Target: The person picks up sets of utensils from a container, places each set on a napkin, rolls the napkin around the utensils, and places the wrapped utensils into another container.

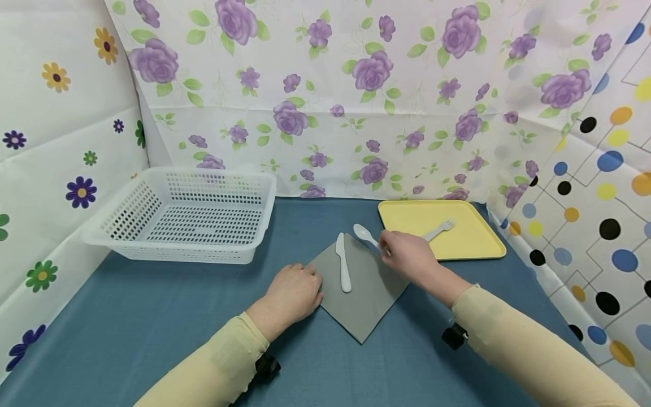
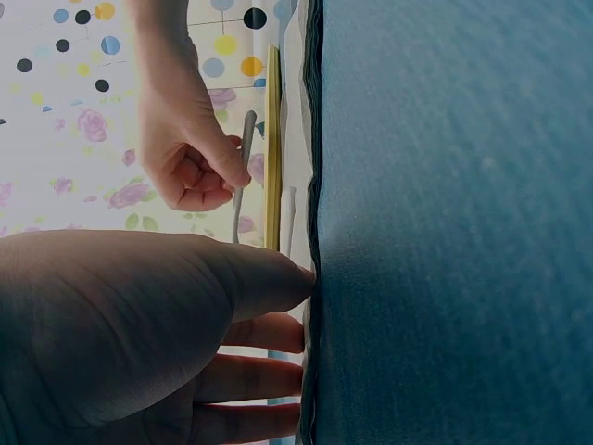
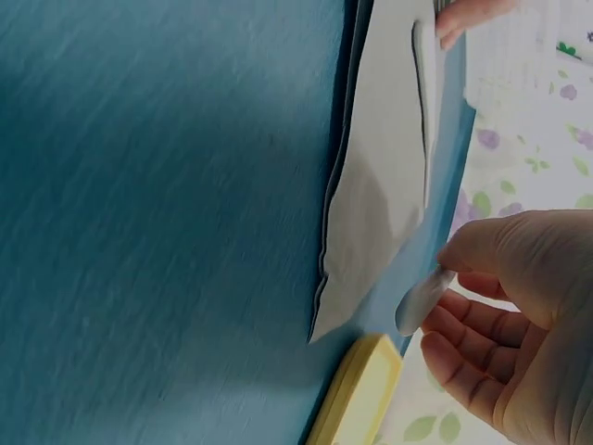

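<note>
A folded grey napkin point(image 1: 368, 299) lies cornerwise on the table, with a white plastic knife point(image 1: 344, 265) on top of it. My left hand point(image 1: 292, 294) rests at the napkin's left corner; in the left wrist view its thumb and fairly straight fingers point(image 2: 264, 375) touch the folded edge. Over the napkin's far right side, my right hand point(image 1: 409, 254) pinches a white plastic spoon point(image 1: 363, 233) by its handle, the bowl pointing away to the left. The handle's rounded end point(image 3: 422, 304) sticks out beyond the fingers in the right wrist view.
At the back right is a yellow tray point(image 1: 478, 243) with a white plastic fork point(image 1: 439, 230) on it, partly behind my right hand. A white perforated basket point(image 1: 239, 254) stands at the back left. Patterned cloths hang around a blue-covered table point(image 1: 168, 316).
</note>
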`<act>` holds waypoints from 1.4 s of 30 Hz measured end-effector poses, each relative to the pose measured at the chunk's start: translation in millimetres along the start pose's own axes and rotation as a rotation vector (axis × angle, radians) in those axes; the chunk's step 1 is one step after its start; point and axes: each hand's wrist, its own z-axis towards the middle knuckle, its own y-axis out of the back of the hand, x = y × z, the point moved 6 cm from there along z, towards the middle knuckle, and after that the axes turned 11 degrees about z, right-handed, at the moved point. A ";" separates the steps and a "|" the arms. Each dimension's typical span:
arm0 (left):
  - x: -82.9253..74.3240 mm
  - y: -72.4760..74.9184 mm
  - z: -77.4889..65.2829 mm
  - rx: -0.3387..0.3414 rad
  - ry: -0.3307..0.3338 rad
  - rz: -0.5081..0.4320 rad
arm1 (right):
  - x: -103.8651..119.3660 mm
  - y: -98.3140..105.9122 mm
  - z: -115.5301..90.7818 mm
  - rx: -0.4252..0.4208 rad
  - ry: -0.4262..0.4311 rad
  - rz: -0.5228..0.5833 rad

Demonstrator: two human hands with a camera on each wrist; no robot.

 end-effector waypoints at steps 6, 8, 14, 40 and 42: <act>0.2 0.9 -0.2 -0.001 0.002 -0.001 | 10.5 -4.6 2.7 0.022 0.017 0.004; 0.1 1.0 -0.3 -0.002 0.002 -0.004 | 12.6 -6.3 3.2 0.032 0.014 0.006; -0.1 1.6 -0.4 0.006 0.004 -0.005 | 17.9 -13.7 4.3 0.072 0.007 -0.010; 0.0 -1.6 0.3 0.025 0.001 0.003 | 26.5 -35.4 8.9 0.164 -0.105 0.036; 0.5 -1.3 0.4 0.022 0.000 0.007 | 26.6 -34.5 8.8 0.173 -0.114 0.055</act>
